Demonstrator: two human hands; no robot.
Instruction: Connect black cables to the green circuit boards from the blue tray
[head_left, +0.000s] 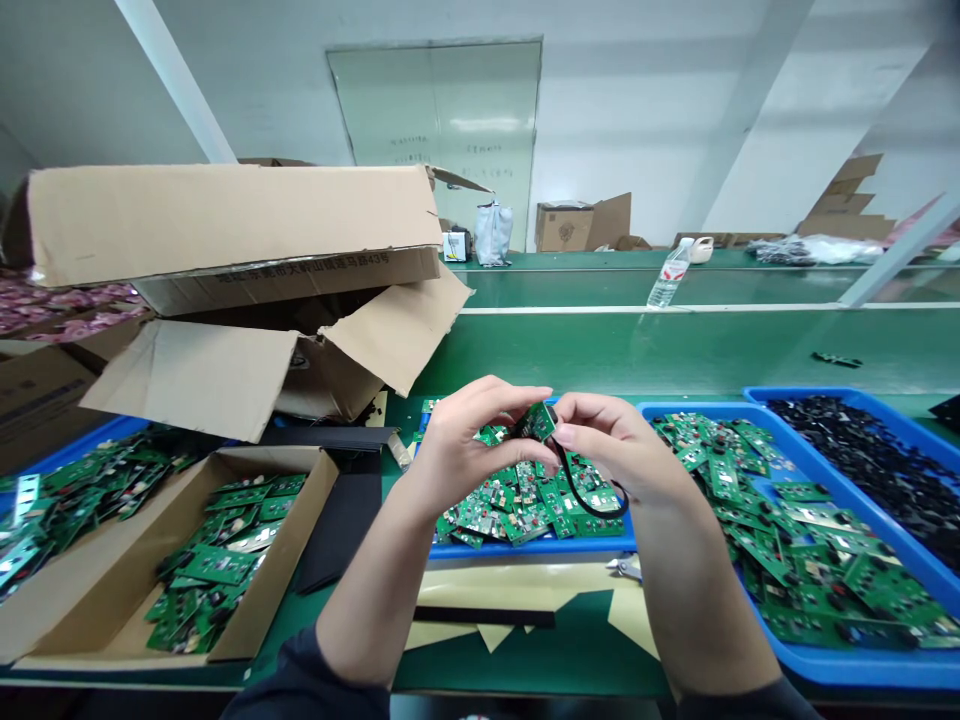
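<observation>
1 green circuit board [538, 422] is held up above the middle blue tray [525, 548], back from the worktop's [577, 640] front edge. The left hand [476, 430] pinches it, thumb below, fingers above; the right hand [609, 440] pinches its other end, beside a black strap [571, 487] looping down. Both touch it; its long axis is partly hidden.

Stacked cardboard boxes [232, 225] are blocking the left, blue trays [862, 668] are edging the right, open room is stretching over the worktop [555, 350] behind the fingers [514, 398]
</observation>
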